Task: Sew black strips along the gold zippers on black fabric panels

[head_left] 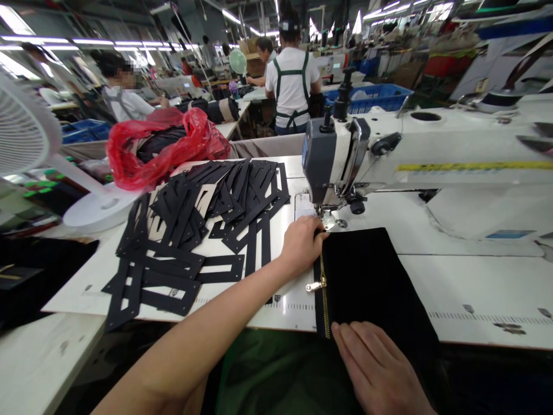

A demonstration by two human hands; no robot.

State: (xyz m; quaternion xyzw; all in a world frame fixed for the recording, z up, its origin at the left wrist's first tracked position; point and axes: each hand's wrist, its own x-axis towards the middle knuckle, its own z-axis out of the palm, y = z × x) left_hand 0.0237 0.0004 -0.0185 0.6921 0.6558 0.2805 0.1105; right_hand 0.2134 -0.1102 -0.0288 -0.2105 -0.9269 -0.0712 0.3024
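Note:
A piece of black fabric (pixel 367 276) lies on the sewing machine bed and hangs over the front edge. A gold metal zipper (pixel 325 308) runs along its left side, its pull (pixel 314 286) turned out to the left. My left hand (pixel 305 242) is closed at the fabric's upper left corner, fingertips right by the presser foot (pixel 324 216) of the white sewing machine (pixel 432 155). Nearer to me, my right hand (pixel 378 363) lies on the fabric with fingers stretched out, its fingertips beside the zipper's lower end. Its thumb is hidden.
Black rectangular frame pieces (pixel 173 225) are heaped left of the machine. Behind them sits a red plastic bag (pixel 129 155) with dark material inside. A white fan (pixel 99 202) stands at the left. Co-workers sit and stand further back, near a blue crate (pixel 371 98).

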